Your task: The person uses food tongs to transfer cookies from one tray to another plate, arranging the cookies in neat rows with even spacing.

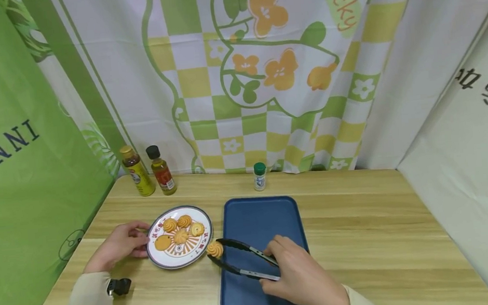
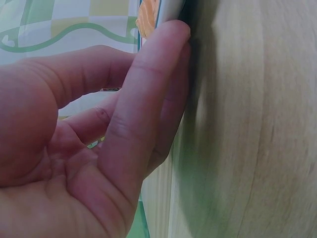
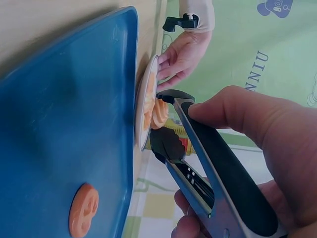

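Observation:
My right hand (image 1: 300, 271) grips black-and-silver kitchen tongs (image 1: 259, 272), thumb along one arm in the right wrist view. A swirled piped cookie (image 1: 215, 249) sits between the tong tips, over the gap between the plate and the tray's left edge. With loosely extended fingers, my left hand (image 1: 121, 243) touches the left rim of the white plate (image 1: 172, 261). Several cookies lie on it, among them a swirled one (image 1: 184, 220) and a smooth round one (image 1: 163, 242). On the blue tray (image 1: 260, 214), a pretzel-shaped cookie (image 3: 83, 210) shows in the right wrist view.
Two sauce bottles, one yellow-labelled (image 1: 139, 176) and one black-capped (image 1: 163, 176), stand at the back left. A small green-capped shaker (image 1: 259, 176) stands behind the tray. Curtains (image 1: 221, 91) hang along the table's back edge and sides.

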Motion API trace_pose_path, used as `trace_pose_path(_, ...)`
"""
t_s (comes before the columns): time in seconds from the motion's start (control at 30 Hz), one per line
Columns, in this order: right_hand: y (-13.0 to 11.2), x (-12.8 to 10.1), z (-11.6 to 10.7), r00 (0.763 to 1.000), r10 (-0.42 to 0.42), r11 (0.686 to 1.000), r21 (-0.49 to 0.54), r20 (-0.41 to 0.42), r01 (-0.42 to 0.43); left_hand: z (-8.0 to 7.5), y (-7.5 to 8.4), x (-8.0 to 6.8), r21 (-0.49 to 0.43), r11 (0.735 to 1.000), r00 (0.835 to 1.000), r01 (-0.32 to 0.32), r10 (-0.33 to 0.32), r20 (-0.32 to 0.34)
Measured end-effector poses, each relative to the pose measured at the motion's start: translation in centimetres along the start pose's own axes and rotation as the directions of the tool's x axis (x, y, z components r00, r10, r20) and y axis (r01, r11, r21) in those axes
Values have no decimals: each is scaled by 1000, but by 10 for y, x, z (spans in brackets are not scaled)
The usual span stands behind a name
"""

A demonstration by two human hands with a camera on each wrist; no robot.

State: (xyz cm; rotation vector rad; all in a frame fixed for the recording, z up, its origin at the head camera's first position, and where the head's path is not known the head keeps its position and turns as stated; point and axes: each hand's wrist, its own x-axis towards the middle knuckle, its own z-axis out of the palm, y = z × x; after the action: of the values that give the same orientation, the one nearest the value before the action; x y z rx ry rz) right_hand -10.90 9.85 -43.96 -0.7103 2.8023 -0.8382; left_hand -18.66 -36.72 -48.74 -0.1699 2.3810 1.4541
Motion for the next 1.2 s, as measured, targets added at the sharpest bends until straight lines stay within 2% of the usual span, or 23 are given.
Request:
trace_pose_path(0.43, -13, 16, 10, 998, -66, 998, -3, 8, 66, 0, -1, 2, 23, 1000, 1000, 7, -7, -15)
trace_pose_path(0.87, -37, 53, 29, 992, -119, 993, -8, 36, 119, -2, 0, 0, -6, 1000, 1000, -3, 3, 10)
trace_pose_path(1.2, -49, 74, 39, 988, -133, 989, -60, 83, 138, -2, 1, 1, -8, 1000, 1000, -8, 8, 15)
